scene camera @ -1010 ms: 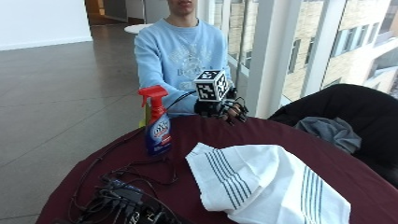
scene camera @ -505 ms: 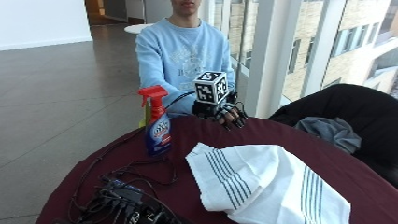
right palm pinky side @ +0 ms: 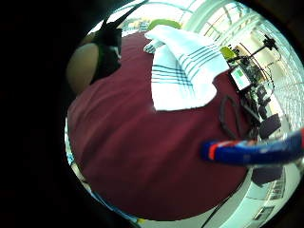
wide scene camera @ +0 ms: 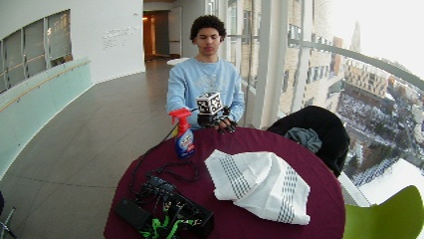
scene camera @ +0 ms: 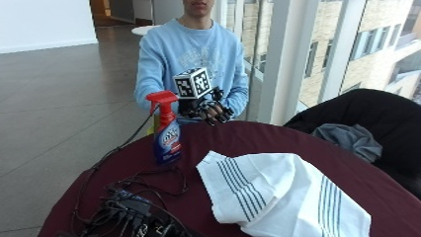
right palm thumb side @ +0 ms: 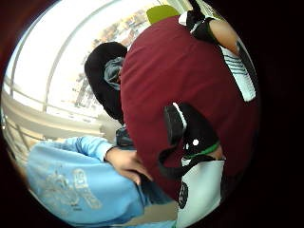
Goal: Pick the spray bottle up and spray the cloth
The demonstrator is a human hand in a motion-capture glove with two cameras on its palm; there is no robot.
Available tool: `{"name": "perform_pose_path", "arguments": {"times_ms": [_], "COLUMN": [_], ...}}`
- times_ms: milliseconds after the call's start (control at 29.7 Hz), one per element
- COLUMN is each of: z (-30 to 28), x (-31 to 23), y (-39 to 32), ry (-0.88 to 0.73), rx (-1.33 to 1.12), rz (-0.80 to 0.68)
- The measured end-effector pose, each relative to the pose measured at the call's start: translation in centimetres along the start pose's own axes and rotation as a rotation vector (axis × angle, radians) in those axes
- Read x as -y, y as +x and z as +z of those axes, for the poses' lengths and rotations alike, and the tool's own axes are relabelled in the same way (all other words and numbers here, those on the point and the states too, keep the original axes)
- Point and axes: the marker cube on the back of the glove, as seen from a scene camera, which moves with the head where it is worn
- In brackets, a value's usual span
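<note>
Outside view: the gloved right hand [scene camera: 209,109] hovers above the far edge of the round maroon tabletop [scene camera: 263,140], in front of the person's light blue sweater [scene camera: 190,54]. Its fingers [scene camera: 220,114] hang loosely curled and hold nothing. The spray bottle [scene camera: 166,132] (red trigger, blue body) stands upright on the tabletop just beside the fingers, toward the camera and apart from them. The white cloth [scene camera: 276,195] with dark stripes lies crumpled farther out from the fingers, well apart. A tangle of black cables [scene camera: 131,207] lies beyond the bottle.

Wide outside view: the right hand [wide scene camera: 217,121] sits over the tabletop [wide scene camera: 318,204] edge nearest the person; the bottle [wide scene camera: 183,133] stands near it and the cloth [wide scene camera: 260,184] lies mid-table. A black chair [wide scene camera: 318,132] holds a grey garment.

Little finger side palm view: the cloth [right palm pinky side: 183,71] lies on the tabletop [right palm pinky side: 142,156] out ahead of the palm, and the bottle [right palm pinky side: 254,149] shows close beside it.

Thumb side palm view: the tabletop [right palm thumb side: 185,76] and the person's bare left hand [right palm thumb side: 126,164] at its edge.
</note>
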Motion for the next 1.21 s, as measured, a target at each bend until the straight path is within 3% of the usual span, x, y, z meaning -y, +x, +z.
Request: {"name": "perform_pose_path", "arguments": {"times_ms": [572, 875, 1043, 1212], "z": [-5.5, -5.9, -4.4, -2.8], "x": [-10.0, -11.4, -11.0, -8.6], "y": [6.1, 10.4, 13.1, 14.6], "ry": [0.291, 0.363, 0.459, 0.608], "rx": [0.105, 0.403, 0.597, 0.720], "rz": [0.268, 0.535, 0.551, 0.725]}}
